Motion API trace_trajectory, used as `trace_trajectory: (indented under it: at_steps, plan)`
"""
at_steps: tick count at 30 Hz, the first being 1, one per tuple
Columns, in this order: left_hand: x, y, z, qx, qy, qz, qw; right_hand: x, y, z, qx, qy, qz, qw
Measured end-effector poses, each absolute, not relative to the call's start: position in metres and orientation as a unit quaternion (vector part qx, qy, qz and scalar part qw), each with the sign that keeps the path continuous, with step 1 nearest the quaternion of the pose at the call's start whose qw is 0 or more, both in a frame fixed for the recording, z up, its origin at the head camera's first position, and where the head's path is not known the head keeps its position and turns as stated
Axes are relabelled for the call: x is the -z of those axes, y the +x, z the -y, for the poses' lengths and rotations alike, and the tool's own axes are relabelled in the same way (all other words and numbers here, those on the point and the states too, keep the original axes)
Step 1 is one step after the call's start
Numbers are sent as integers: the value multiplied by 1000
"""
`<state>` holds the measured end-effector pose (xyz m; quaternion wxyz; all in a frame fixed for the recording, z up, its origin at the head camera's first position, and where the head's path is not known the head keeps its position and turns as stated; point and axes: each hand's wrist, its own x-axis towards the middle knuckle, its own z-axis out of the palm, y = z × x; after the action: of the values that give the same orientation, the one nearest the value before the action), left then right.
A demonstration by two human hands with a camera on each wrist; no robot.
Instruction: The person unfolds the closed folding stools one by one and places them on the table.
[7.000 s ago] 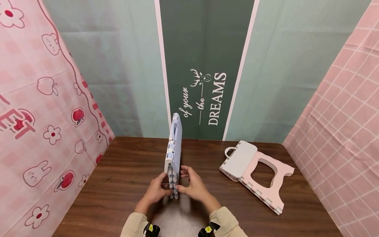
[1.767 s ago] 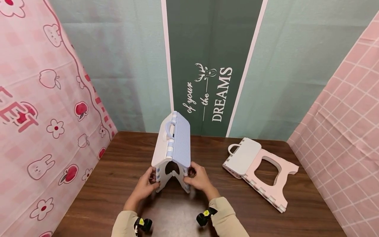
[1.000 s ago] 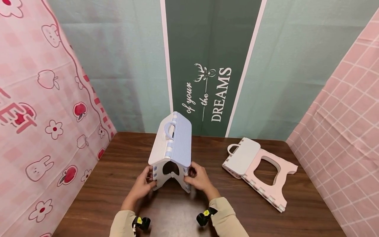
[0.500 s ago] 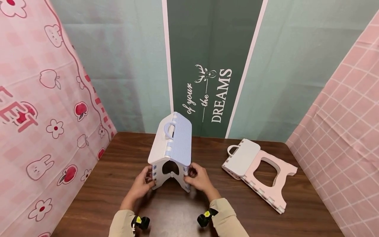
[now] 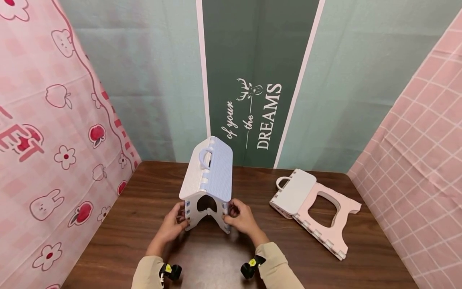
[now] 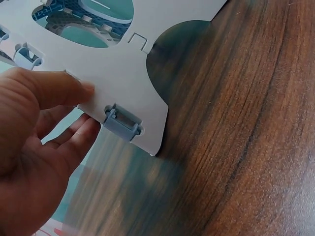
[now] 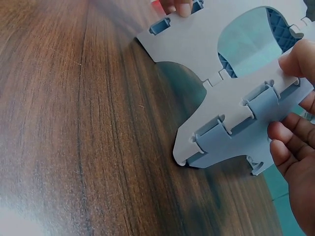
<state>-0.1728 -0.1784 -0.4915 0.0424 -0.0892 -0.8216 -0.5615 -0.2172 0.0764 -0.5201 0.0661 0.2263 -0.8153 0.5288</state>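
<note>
A blue and white folding stool [image 5: 218,173] stands upright on the table, partly unfolded. Its two seat halves slope down from a central hinge like a roof, and a loop handle [image 5: 204,158] sticks up there. At the stool's left side my left hand [image 5: 169,228] pinches the hinged edge of a leg panel [image 6: 125,73], thumb on the pale face, fingers behind. My right hand [image 5: 245,218] grips the opposite side, its thumb on the white panel and fingers on the blue leg panel [image 7: 226,140]. The leg feet rest on the wood.
To the right, a pink and white folding stool [image 5: 325,224] lies folded flat on the brown wooden table [image 5: 216,267]. Fabric hangs behind, with a pink patterned cloth [image 5: 68,120] at left and a pink checked cloth [image 5: 415,160] at right.
Seven seconds ago the blue and white stool was folded nearly flat; its sides and seat halves have since spread apart. Over the last second it opened scarcely further, with both hands still holding it.
</note>
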Motion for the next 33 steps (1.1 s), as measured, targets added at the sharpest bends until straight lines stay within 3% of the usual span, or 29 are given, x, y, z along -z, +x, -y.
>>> trace_trajectory:
  at_steps: [12,23,33]
  plan:
    - [523,-187,188,533,-84,838,75,511,-213,-79,-506,249,824,54]
    - [507,-178,189,507,-88,852,101,490,-205,-89,-393,258,877,100]
    - [482,-172,193,487,-72,862,118,468,-201,-92,-391,266,872,125]
